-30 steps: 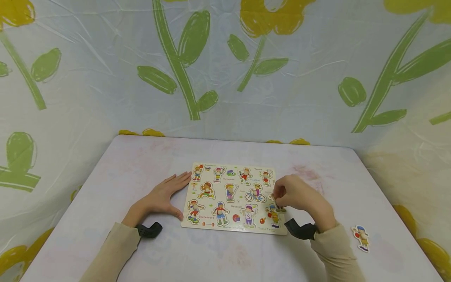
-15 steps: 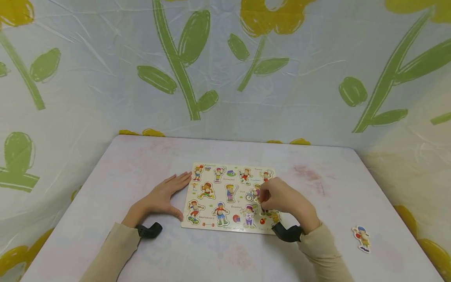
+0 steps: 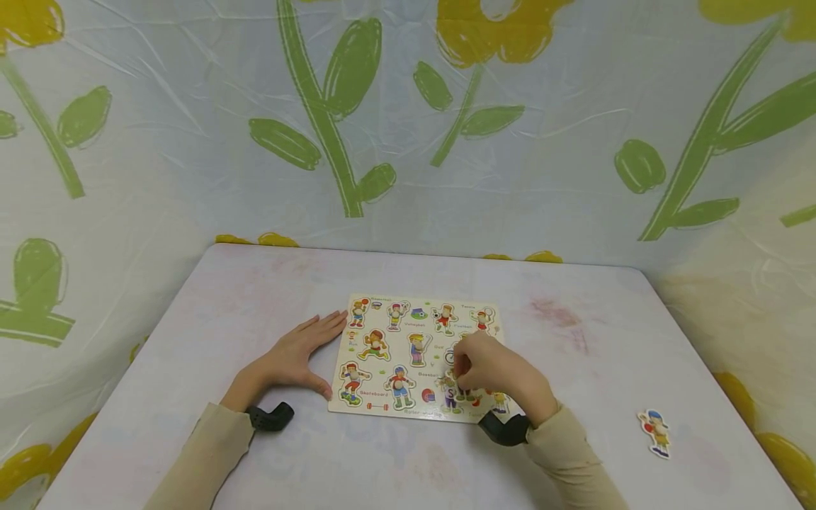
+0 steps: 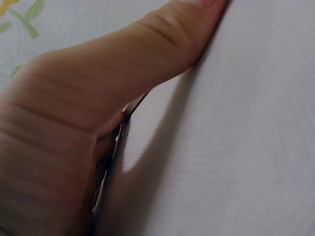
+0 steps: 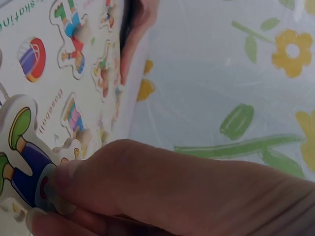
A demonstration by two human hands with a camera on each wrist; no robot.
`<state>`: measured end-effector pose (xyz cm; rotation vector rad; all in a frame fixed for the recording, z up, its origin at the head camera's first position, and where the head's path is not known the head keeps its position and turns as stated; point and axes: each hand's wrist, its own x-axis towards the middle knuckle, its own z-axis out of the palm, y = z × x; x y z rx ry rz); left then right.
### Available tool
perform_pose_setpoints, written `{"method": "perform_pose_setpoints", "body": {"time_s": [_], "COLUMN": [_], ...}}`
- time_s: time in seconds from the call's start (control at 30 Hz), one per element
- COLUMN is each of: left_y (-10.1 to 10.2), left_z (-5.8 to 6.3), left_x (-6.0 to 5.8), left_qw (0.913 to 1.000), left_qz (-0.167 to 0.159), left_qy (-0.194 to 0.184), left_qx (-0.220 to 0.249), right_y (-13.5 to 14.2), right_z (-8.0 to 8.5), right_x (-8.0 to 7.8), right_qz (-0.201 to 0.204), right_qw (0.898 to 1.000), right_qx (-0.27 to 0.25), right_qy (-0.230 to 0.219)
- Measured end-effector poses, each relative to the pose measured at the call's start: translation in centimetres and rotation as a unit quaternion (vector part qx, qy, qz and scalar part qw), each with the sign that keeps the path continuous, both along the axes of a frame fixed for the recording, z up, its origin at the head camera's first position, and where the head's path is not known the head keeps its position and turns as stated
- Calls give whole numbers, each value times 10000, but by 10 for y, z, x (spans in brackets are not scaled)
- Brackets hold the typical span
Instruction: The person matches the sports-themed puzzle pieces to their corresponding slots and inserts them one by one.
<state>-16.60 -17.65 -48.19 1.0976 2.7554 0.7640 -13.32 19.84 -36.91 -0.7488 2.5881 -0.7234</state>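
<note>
A wooden puzzle board [image 3: 397, 353] with sports-figure pieces lies mid-table in the head view. My left hand [image 3: 290, 365] rests flat at its left edge, fingers and thumb spread; in the left wrist view the thumb [image 4: 123, 64] reaches along the surface. Over the lower right of the board, my right hand [image 3: 500, 368] pinches a figure-shaped puzzle piece between thumb and fingers. In the right wrist view that puzzle piece [image 5: 32, 162] shows dark blue shorts and green shoes, its upper part covered by my fingertips. It overlaps the printed figure with the S shirt in the head view.
A loose puzzle piece [image 3: 655, 432], a figure in a blue cap with a red paddle, lies on the table [image 3: 433, 467] to the right of my right sleeve. Flower-printed cloth [image 3: 408, 191] stands behind the table and along both sides.
My right hand has moved left with the puzzle piece, from the board's right edge to over its lower right part. My left hand has stayed in place.
</note>
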Motion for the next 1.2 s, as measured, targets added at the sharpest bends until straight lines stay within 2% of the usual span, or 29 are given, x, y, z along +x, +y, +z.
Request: {"method": "perform_pose_setpoints", "body": {"time_s": [0.33, 0.83, 1.2], "left_y": [0, 0, 1], "left_z": [0, -1, -4], "left_x": [0, 0, -1], "left_qw": [10000, 10000, 10000], "left_qz": [31, 64, 5], "left_qy": [-12, -5, 36], "left_qx": [-46, -33, 69], "right_y": [-13, -19, -19], "right_z": [-11, -24, -27], "right_x": [3, 4, 3], "right_qz": [32, 26, 53], "right_qw": [9994, 9995, 9997], "right_qx": [190, 286, 243], "right_qy": [-273, -114, -35]}}
